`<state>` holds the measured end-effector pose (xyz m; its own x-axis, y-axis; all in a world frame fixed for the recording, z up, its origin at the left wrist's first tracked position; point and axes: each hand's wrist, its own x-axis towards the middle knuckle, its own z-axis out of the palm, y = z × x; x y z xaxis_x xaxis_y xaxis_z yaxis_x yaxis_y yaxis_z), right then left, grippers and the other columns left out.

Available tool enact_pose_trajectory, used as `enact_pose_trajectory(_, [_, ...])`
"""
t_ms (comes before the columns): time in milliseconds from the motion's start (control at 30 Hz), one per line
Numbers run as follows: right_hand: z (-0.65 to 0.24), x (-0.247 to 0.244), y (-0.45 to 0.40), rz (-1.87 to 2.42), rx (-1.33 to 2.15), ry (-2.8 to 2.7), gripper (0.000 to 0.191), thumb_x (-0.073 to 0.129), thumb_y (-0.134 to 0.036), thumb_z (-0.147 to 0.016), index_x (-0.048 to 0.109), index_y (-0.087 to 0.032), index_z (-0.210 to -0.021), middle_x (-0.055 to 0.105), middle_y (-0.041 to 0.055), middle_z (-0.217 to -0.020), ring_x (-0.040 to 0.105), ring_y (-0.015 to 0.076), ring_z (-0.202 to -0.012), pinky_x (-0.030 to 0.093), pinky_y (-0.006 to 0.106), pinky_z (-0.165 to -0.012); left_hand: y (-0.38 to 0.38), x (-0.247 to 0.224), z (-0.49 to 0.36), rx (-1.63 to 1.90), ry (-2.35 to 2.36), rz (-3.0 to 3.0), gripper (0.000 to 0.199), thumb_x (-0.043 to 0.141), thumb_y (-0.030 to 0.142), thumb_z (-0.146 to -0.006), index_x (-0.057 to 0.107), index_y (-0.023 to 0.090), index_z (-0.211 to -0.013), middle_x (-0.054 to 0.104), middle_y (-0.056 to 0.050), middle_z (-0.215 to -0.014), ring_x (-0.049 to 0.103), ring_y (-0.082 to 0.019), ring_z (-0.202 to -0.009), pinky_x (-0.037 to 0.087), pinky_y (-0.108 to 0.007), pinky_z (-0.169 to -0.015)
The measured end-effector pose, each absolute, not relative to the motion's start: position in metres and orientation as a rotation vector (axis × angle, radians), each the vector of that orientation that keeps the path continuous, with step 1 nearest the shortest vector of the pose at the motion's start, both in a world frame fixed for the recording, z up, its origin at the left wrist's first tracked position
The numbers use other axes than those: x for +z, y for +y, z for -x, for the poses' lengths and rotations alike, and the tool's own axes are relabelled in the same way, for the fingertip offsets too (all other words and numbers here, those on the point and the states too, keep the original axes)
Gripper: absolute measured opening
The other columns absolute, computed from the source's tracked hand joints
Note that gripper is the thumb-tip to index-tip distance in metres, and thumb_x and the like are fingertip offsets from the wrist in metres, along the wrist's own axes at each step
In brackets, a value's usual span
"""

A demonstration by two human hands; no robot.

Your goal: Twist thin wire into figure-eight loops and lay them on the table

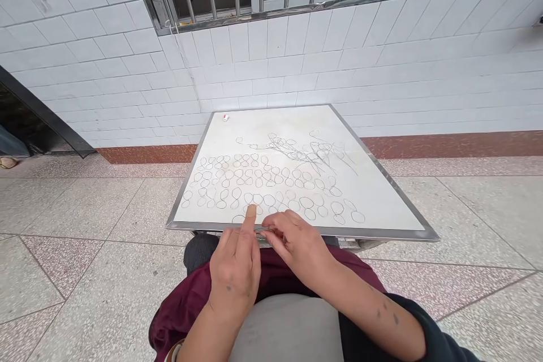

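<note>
Though partly hidden, wire (263, 229), long axis sideways, in pinch of right hand (300, 249), hold of left hand (236, 260) unclear.

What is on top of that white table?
The white table bears rows of thin loops, a tangle of strands beyond, and a small white-and-red item near its far-left corner. The left hand and right hand hide part of its near edge.

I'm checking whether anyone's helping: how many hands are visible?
2: the left hand and the right hand, close together at the near edge of the table; no others show.
</note>
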<state>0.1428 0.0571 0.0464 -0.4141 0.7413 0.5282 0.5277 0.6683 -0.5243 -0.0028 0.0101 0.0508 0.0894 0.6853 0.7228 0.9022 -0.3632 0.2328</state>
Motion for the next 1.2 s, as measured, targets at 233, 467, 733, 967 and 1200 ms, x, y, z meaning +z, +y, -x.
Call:
enact_pose_trajectory(233, [-0.138,0.047,0.053,1.024,0.474,-2.040,0.011,0.052,-0.016,-0.089,0.056,-0.021,-0.080,0.057,-0.0013,-0.065,0.053,0.0137,-0.061,0.042,0.024,-0.054,0.015,0.045,0.003,-1.111,-1.657,2.010,0.064,0.055,0.010,-0.088,0.032,0.023,-0.147,0.072,-0.005,-0.090,0.064,-0.021,-0.082,0.048,-0.036,-0.075])
enact_pose_trajectory(467, [-0.131,0.037,0.056,1.018,0.171,-2.006,0.014,0.049,-0.015,-0.089,0.057,-0.020,-0.079,0.053,-0.0024,-0.058,0.049,0.0124,-0.055,0.034,0.023,-0.048,0.018,0.040,0.001,-1.014,-1.613,1.976,0.068,0.056,0.009,-0.088,0.028,0.019,-0.148,0.071,-0.005,-0.086,0.063,-0.018,-0.071,0.048,-0.032,-0.069])
enact_pose_trajectory(733, [-0.129,0.034,0.058,1.013,-0.012,-1.961,0.019,0.047,-0.012,-0.089,0.055,-0.021,-0.074,0.050,-0.0033,-0.054,0.044,0.0117,-0.051,0.029,0.024,-0.047,0.021,0.038,0.001,-1.017,-1.581,2.009,0.062,0.054,0.013,-0.090,0.033,0.023,-0.147,0.071,-0.003,-0.079,0.058,-0.016,-0.061,0.039,-0.032,-0.060])
enact_pose_trajectory(967, [-0.131,0.032,0.059,1.048,0.062,-1.989,0.017,0.047,-0.013,-0.090,0.056,-0.020,-0.076,0.051,-0.0024,-0.057,0.046,0.0119,-0.054,0.028,0.024,-0.048,0.025,0.033,0.004,-0.958,-1.517,2.068,0.063,0.050,0.009,-0.091,0.028,0.021,-0.148,0.071,-0.004,-0.083,0.063,-0.018,-0.071,0.042,-0.034,-0.070])
enact_pose_trajectory(1200, [-0.139,0.029,0.062,1.073,0.195,-2.046,0.022,0.047,-0.018,-0.093,0.056,-0.020,-0.073,0.056,-0.0001,-0.064,0.051,0.0141,-0.063,0.033,0.025,-0.053,0.026,0.033,0.008,-0.969,-1.366,2.182,0.062,0.051,0.005,-0.089,0.032,0.020,-0.146,0.071,-0.005,-0.086,0.064,-0.018,-0.079,0.043,-0.037,-0.085])
